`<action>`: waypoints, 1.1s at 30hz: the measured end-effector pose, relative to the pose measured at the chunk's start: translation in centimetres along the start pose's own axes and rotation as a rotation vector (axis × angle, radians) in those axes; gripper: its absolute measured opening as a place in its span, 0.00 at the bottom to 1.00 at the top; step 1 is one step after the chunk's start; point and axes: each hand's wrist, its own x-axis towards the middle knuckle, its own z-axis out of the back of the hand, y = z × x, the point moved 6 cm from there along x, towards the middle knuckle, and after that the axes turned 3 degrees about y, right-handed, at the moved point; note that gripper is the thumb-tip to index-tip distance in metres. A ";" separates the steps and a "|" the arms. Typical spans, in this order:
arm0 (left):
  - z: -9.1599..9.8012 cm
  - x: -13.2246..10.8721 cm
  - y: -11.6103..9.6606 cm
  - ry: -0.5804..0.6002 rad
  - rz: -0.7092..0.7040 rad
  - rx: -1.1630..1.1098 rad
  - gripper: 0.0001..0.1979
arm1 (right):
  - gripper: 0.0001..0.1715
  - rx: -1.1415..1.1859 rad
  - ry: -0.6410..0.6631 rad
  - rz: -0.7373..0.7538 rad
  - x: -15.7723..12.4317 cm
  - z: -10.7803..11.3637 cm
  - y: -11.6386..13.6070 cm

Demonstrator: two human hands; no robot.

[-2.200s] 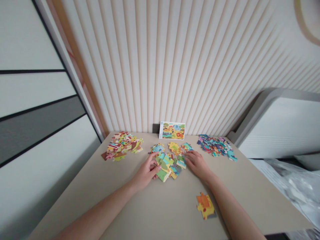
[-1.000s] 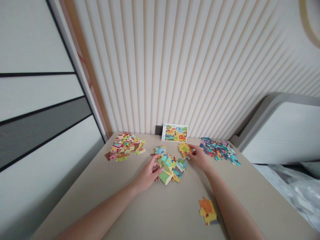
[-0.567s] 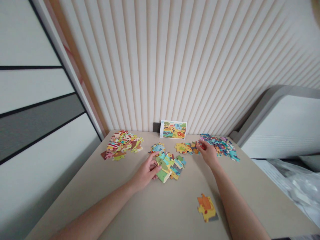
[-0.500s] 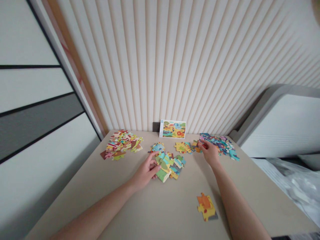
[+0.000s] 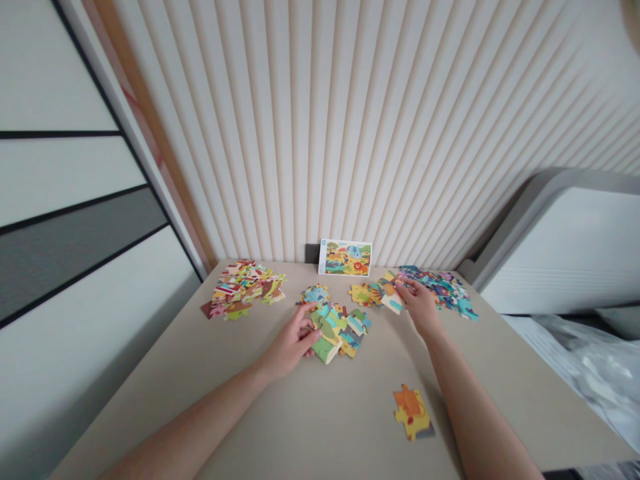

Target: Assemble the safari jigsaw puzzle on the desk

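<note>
My left hand (image 5: pixel 293 341) is closed at the left side of the middle heap, its thumb on a green puzzle piece (image 5: pixel 326 348) that is tilted up. More puzzle pieces (image 5: pixel 353 337) in yellow, blue and grey lie overlapped just right of it. My right hand (image 5: pixel 420 304) pinches a white-edged puzzle piece with light blue on it (image 5: pixel 393 304), by a small yellow and orange group of pieces (image 5: pixel 367 294). Part of that piece is hidden behind the fingers.
A picture card (image 5: pixel 345 258) leans on the ribbed wall. One puzzle heap (image 5: pixel 245 288) lies back left, another, bluish heap (image 5: pixel 453 291) back right. A joined orange-yellow bit of puzzle (image 5: pixel 413 413) lies near the front. Clear plastic wrap (image 5: pixel 590 360) is beyond the right edge.
The white-edged piece now shows in my right fingers, where a reddish bit showed before. My right hand has barely shifted, and my left hand stays where it was.
</note>
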 end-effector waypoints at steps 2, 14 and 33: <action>0.0 0.0 0.0 -0.001 -0.001 -0.001 0.32 | 0.38 -0.017 0.054 -0.007 -0.3 -0.8 0.1; 0.0 0.1 0.2 0.008 -0.012 0.004 0.32 | 0.32 -0.380 0.077 0.100 0.2 -1.0 -1.4; 0.0 0.0 0.2 0.010 -0.007 0.015 0.32 | 0.18 -1.019 0.145 0.258 0.1 -1.1 -3.7</action>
